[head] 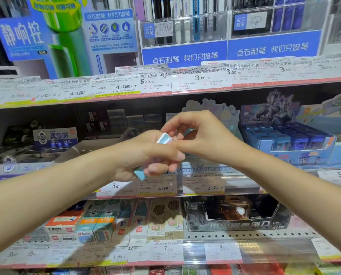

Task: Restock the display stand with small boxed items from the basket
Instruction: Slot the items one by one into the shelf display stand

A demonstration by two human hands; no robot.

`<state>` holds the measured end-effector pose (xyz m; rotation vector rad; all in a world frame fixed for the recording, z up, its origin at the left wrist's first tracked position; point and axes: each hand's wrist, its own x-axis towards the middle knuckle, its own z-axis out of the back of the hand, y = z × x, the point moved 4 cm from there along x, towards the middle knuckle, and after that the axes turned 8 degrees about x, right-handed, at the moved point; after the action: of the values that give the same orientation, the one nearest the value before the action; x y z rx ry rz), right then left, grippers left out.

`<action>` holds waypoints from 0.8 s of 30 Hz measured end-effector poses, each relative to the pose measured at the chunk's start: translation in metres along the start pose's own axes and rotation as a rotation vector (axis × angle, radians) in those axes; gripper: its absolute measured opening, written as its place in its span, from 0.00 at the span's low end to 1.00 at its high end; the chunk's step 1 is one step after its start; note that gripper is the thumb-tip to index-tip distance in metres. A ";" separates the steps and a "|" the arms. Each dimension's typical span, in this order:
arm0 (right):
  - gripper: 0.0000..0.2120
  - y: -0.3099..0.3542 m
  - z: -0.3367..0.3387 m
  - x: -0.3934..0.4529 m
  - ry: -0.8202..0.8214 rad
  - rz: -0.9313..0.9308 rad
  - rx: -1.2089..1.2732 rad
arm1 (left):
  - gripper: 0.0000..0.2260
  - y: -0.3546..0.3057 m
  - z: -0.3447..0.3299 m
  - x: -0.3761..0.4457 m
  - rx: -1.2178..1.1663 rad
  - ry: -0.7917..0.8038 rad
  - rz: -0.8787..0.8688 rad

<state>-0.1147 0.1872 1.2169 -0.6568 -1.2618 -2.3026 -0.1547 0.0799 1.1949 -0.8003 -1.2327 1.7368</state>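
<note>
Store shelves point(185, 86) lined with price tags fill the view — pen displays at 12 o'clock, a blue display box point(290, 143) of small items at 3 o'clock, stacked cartons point(98, 221) at 7 o'clock. At the centre the two hands meet in front of the middle shelf. The left hand point(145, 155) curls round small pale-blue boxes point(164, 138) — corners show above and below its fingers. The right hand point(201, 135), at 1 o'clock from it, pinches the top of one box.
</note>
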 end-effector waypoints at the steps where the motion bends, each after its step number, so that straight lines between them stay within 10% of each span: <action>1: 0.07 -0.001 0.000 0.000 0.011 -0.007 0.000 | 0.05 0.001 0.000 0.001 -0.033 0.009 0.000; 7: 0.05 -0.009 0.011 0.003 -0.019 -0.073 0.013 | 0.04 0.003 0.008 -0.003 -0.022 -0.058 0.060; 14: 0.01 -0.026 0.026 -0.002 -0.092 -0.195 0.019 | 0.08 0.002 0.038 -0.012 0.268 -0.502 0.023; 24: 0.17 -0.015 0.012 0.003 0.214 -0.190 -0.046 | 0.06 -0.011 0.024 -0.003 0.495 -0.403 -0.062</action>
<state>-0.1236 0.2045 1.2142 -0.3048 -1.2188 -2.4844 -0.1708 0.0689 1.2134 -0.1231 -0.9898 2.0943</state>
